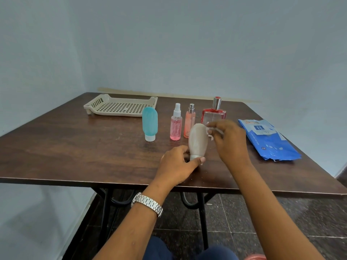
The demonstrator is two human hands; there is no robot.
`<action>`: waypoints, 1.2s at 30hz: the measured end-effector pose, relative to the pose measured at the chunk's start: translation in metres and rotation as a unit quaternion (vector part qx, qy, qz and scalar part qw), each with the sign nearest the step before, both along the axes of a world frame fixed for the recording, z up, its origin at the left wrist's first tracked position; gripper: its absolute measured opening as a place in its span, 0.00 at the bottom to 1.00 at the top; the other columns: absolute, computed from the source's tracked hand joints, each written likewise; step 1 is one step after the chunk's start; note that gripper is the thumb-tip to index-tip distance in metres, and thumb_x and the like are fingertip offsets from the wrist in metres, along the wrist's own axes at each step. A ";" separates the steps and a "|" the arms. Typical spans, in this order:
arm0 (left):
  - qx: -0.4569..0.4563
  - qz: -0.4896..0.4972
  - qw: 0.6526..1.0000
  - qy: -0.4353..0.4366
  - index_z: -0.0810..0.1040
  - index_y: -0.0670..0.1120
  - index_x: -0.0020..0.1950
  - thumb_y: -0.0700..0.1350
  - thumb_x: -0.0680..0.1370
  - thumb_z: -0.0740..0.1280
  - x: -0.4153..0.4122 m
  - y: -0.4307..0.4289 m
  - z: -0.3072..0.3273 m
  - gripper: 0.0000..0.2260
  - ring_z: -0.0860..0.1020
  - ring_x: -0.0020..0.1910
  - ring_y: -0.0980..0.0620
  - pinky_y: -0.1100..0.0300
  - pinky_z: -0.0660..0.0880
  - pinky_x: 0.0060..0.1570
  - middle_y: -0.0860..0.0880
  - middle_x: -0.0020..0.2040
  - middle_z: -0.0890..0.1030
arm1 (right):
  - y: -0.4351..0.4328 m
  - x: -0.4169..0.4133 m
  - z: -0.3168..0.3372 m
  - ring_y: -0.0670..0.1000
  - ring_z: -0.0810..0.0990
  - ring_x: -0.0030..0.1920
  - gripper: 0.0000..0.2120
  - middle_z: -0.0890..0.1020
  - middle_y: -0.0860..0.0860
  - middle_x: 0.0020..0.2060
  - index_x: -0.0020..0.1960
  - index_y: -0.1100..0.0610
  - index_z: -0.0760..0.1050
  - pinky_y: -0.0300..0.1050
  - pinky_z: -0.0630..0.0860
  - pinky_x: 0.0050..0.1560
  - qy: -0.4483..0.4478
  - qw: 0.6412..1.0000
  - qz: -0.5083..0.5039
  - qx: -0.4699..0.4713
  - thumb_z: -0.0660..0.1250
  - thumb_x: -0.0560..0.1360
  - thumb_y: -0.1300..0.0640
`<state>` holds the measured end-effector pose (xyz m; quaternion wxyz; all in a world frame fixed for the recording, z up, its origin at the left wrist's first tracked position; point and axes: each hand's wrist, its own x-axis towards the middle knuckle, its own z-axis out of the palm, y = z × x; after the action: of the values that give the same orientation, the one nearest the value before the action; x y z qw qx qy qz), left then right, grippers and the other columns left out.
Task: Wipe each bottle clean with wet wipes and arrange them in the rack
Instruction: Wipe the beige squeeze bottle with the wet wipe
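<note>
My left hand (pixel 177 164) grips the cap end of a beige squeeze bottle (pixel 198 140), held cap down just above the table. My right hand (pixel 228 140) pinches a white wet wipe (pixel 211 130) against the bottle's upper right side. Behind them stand a teal squeeze bottle (pixel 149 123), a pink spray bottle (pixel 176 124), a slim peach spray bottle (pixel 189 121) and a square red-trimmed perfume bottle (pixel 214 113), partly hidden by my right hand. The beige perforated rack (pixel 120 106) lies at the table's far left with nothing in it.
A blue pack of wet wipes (pixel 266 139) lies flat at the right of the dark wooden table (pixel 75 147). Walls close in behind and to the left. A metal watch (pixel 147 203) is on my left wrist.
</note>
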<state>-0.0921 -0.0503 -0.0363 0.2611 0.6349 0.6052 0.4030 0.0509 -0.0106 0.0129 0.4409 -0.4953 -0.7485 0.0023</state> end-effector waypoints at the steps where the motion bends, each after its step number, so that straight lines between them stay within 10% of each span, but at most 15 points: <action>1: -0.002 0.002 1.000 0.000 0.79 0.50 0.55 0.59 0.71 0.71 0.000 0.000 0.000 0.18 0.81 0.49 0.55 0.50 0.77 0.54 0.53 0.49 0.84 | 0.001 -0.003 0.002 0.49 0.78 0.52 0.11 0.82 0.55 0.52 0.55 0.59 0.80 0.25 0.63 0.48 0.005 1.000 0.002 0.002 0.67 0.74 0.66; 11: 0.012 -0.001 1.000 0.003 0.80 0.52 0.55 0.60 0.70 0.70 0.001 0.001 -0.002 0.18 0.81 0.48 0.59 0.50 0.76 0.56 0.56 0.48 0.84 | -0.019 0.003 -0.017 0.48 0.78 0.47 0.11 0.83 0.56 0.47 0.47 0.62 0.82 0.20 0.64 0.49 -0.011 0.998 0.052 0.029 0.68 0.68 0.73; 17: 0.012 0.009 1.000 0.009 0.79 0.52 0.58 0.58 0.71 0.71 0.001 -0.001 0.000 0.19 0.80 0.50 0.58 0.52 0.77 0.55 0.56 0.51 0.83 | 0.009 -0.014 0.015 0.52 0.79 0.53 0.12 0.81 0.55 0.54 0.57 0.59 0.79 0.40 0.71 0.52 -0.079 0.997 0.010 0.000 0.62 0.76 0.65; 36: 0.033 0.029 0.999 0.025 0.79 0.52 0.60 0.56 0.71 0.72 0.004 -0.004 0.001 0.20 0.79 0.53 0.56 0.53 0.77 0.55 0.54 0.55 0.82 | 0.008 -0.016 0.026 0.52 0.79 0.53 0.12 0.81 0.53 0.54 0.58 0.53 0.76 0.48 0.75 0.55 -0.223 0.975 0.004 -0.007 0.63 0.76 0.61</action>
<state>-0.0881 -0.0541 -0.0355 0.2133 0.6354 0.6157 0.4144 0.0353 -0.0025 0.0388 0.2589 -0.4837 -0.8299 -0.1011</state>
